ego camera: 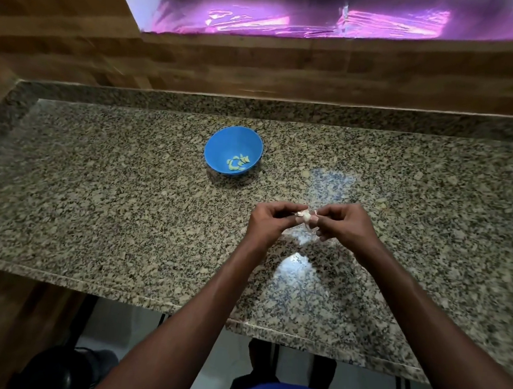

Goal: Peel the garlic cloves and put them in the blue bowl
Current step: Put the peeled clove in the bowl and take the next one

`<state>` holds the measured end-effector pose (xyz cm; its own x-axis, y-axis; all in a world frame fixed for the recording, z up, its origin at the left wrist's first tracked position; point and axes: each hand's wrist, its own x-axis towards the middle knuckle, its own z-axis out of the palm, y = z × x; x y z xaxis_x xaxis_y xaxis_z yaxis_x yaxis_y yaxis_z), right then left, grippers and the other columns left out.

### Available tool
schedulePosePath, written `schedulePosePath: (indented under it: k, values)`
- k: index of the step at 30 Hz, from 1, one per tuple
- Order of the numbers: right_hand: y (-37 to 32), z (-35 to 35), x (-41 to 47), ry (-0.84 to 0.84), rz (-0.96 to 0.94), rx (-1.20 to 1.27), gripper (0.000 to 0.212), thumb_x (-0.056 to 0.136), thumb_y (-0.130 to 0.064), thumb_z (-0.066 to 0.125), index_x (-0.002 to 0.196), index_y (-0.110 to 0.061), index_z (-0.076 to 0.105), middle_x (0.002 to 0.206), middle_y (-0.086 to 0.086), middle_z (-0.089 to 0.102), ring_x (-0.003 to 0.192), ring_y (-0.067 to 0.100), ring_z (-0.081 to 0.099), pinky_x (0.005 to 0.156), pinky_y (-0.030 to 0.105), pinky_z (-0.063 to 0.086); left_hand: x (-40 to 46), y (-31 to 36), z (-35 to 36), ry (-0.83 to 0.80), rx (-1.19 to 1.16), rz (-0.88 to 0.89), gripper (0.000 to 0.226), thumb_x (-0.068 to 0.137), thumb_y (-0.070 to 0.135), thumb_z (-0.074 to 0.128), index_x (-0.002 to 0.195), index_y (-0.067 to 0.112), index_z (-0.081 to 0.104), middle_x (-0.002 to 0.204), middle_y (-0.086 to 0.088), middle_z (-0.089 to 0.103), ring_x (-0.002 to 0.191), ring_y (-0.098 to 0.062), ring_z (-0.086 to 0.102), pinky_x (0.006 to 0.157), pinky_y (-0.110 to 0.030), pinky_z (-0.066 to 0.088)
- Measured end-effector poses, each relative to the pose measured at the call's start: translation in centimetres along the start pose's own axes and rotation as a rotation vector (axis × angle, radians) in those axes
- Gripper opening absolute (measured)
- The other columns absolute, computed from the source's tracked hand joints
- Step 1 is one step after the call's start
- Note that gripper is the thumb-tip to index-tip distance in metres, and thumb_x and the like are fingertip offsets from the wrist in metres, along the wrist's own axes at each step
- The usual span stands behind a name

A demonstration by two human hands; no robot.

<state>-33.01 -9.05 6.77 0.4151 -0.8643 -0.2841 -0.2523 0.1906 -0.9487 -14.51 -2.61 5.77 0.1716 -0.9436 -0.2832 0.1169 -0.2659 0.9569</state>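
A blue bowl [233, 145] stands on the granite counter, far and left of my hands, with several peeled pale cloves [237, 163] lying in its bottom. Between my hands is a whitish garlic clove [305, 217] with loose papery skin around it. My left hand [270, 221] pinches it from the left with curled fingers. My right hand [342, 223] pinches it from the right, its fingertips at the skin. Both hands are held just above the counter, near its middle.
The speckled granite counter [127, 203] has a raised back lip and a stepped front edge near my body. Behind it is wooden panelling and a window ledge lit pink [291, 23]. Bright light patches lie on the counter under my hands.
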Motion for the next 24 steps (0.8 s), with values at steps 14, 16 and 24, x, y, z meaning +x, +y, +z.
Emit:
schedulePosePath:
  k: [14, 16, 24]
  values:
    - [-0.7, -0.7, 0.1, 0.061, -0.102, -0.068, 0.014, 0.085, -0.009, 0.080, 0.098, -0.005, 0.076, 0.082, 0.012, 0.075, 0.066, 0.019, 0.070, 0.059, 0.030, 0.060, 1.2, 0.6, 0.7, -0.071, -0.267, -0.217, 0.027, 0.096, 0.002, 0.065, 0.122, 0.003, 0.071, 0.110, -0.020, 0.075, 0.083, -0.022, 0.072, 0.076, -0.029, 0.063]
    - [-0.5, -0.8, 0.2, 0.090, -0.083, -0.033, 0.011, 0.087, -0.010, 0.079, 0.096, -0.004, 0.076, 0.080, 0.013, 0.075, 0.063, 0.019, 0.069, 0.057, 0.032, 0.058, 1.1, 0.5, 0.8, -0.067, -0.178, -0.182, 0.028, 0.098, 0.007, 0.065, 0.126, 0.006, 0.070, 0.106, -0.019, 0.076, 0.081, -0.021, 0.072, 0.072, -0.028, 0.062]
    - [-0.4, -1.6, 0.3, 0.038, -0.020, 0.025, 0.010, 0.091, -0.007, 0.074, 0.094, 0.002, 0.075, 0.081, 0.017, 0.076, 0.062, 0.020, 0.066, 0.057, 0.030, 0.055, 1.1, 1.2, 1.5, -0.040, -0.096, -0.046, 0.026, 0.092, 0.001, 0.073, 0.118, -0.002, 0.073, 0.107, -0.015, 0.078, 0.094, -0.025, 0.075, 0.085, -0.033, 0.062]
